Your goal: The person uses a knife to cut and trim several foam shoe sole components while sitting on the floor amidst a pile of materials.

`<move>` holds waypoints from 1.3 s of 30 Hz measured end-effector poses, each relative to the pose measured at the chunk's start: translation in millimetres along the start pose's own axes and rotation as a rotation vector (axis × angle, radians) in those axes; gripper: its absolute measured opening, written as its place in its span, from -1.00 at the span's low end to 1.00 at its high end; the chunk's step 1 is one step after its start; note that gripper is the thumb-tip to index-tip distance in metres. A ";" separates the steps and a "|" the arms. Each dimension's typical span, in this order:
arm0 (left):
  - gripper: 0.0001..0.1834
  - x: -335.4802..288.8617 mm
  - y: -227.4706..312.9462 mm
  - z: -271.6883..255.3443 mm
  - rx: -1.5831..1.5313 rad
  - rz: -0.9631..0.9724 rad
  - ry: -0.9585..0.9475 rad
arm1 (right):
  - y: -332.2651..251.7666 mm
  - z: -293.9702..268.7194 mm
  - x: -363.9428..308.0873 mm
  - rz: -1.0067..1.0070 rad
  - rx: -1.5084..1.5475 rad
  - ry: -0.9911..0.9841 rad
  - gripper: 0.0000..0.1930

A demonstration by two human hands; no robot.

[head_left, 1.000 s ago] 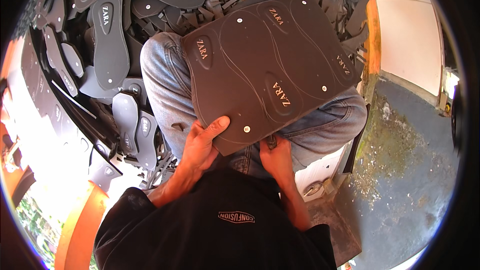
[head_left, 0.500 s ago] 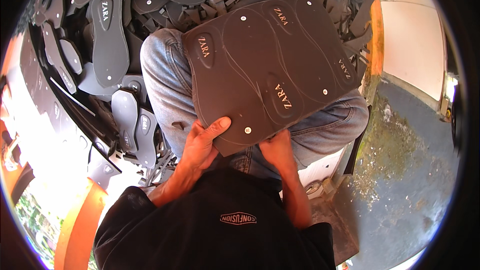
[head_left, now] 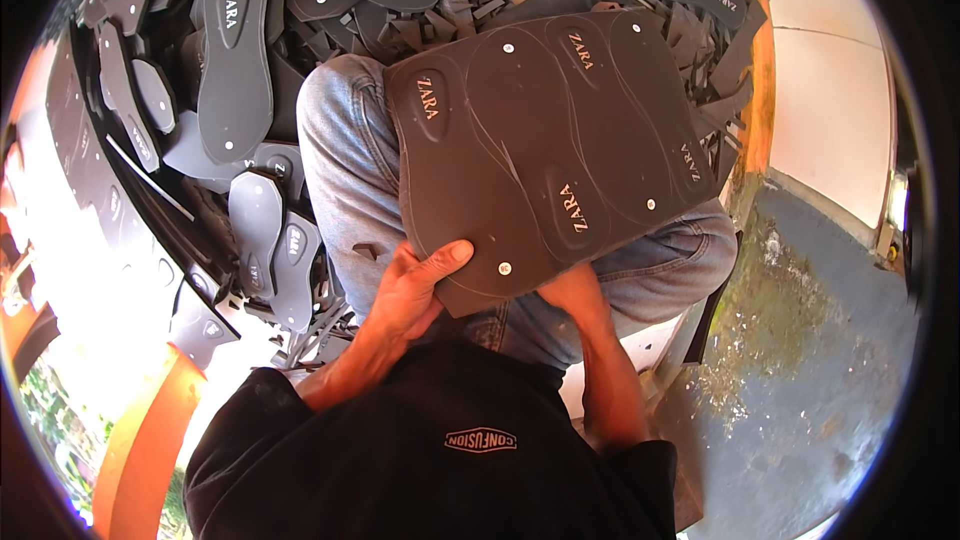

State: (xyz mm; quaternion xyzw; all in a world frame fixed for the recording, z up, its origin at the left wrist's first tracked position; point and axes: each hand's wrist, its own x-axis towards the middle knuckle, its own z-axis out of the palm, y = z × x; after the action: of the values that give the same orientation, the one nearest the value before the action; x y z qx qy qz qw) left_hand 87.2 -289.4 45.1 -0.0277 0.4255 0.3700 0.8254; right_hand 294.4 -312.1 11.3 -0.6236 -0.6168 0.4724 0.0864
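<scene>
Across my lap lies a dark grey foam sheet (head_left: 500,180) moulded with several sandal-sole outlines, each with a raised oval and a small white dot. My left hand (head_left: 412,288) grips its near left corner, thumb on top and fingers underneath. At the near edge my right hand (head_left: 576,292) reaches under the sheet. Its fingers are hidden there, and whether they hold anything cannot be seen. Beneath the sheet are my knees in blue jeans (head_left: 345,155).
Loose cut-out foam soles (head_left: 236,65) lie heaped at the left and far side. Dark foam scraps (head_left: 465,10) cover the ground beyond my knees. More marked sheets (head_left: 100,170) lie at the far left. To the right, an orange edge (head_left: 760,70) borders a grey floor (head_left: 830,340).
My right hand has slid slightly right and farther under the sheet. My left hand keeps its hold on the corner. The whole view has shifted a little.
</scene>
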 end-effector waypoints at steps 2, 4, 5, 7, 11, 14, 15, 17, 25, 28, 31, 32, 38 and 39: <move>-0.68 0.0 -0.7 -1.6 -0.007 -0.004 -0.003 | 5.4 0.4 0.9 -0.033 -0.063 -0.015 -0.61; -0.68 0.0 -0.3 -2.0 -0.013 -0.013 -0.008 | 8.9 1.0 4.3 -0.174 -0.103 0.086 -0.61; -0.68 0.2 -0.8 -2.9 -0.016 -0.013 -0.008 | 10.8 1.5 6.8 -0.246 -0.124 0.136 -0.62; -0.68 0.5 -1.3 -4.5 -0.024 -0.015 -0.009 | 12.8 2.0 11.9 -0.305 -0.148 0.187 -0.62; -0.68 -0.9 0.0 -5.9 -0.019 -0.021 -0.024 | 11.1 6.0 26.5 -0.278 -0.178 0.194 -0.62; -0.68 -1.6 0.3 -6.9 -0.014 -0.023 -0.022 | 9.1 9.0 36.2 -0.234 -0.193 0.197 -0.62; -0.67 -1.3 -0.1 -7.9 -0.015 -0.022 -0.030 | 8.4 9.4 38.5 -0.221 -0.201 0.199 -0.62; -0.67 -1.0 -0.2 -7.4 -0.015 -0.020 -0.039 | 6.9 11.1 43.8 -0.189 -0.214 0.207 -0.62; -0.63 -1.2 0.4 -4.1 -0.016 -0.025 -0.025 | 1.5 21.3 61.4 -0.095 -0.248 0.246 -0.62; -0.63 -1.2 -0.1 -3.6 -0.019 -0.016 -0.033 | -1.0 25.7 67.0 -0.060 -0.263 0.269 -0.62; -0.64 -1.1 -0.4 -4.7 -0.018 -0.024 -0.040 | -4.1 31.0 71.0 -0.033 -0.277 0.286 -0.62; -0.64 -0.8 -1.0 -4.8 -0.022 -0.021 -0.036 | -5.1 32.2 72.0 -0.023 -0.282 0.288 -0.62; -0.68 0.0 -3.4 -1.9 -0.045 -0.054 -0.050 | -11.6 42.8 76.0 0.032 -0.298 0.312 -0.63; -0.69 0.6 -3.8 -0.3 -0.047 -0.054 -0.048 | -12.3 43.6 77.3 0.037 -0.300 0.316 -0.63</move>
State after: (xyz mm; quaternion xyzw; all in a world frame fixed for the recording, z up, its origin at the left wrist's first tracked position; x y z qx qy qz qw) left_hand 89.7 -291.9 43.5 -0.0495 0.3959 0.3581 0.8441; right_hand 239.5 -264.3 -41.1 -0.7070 -0.6475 0.2731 0.0794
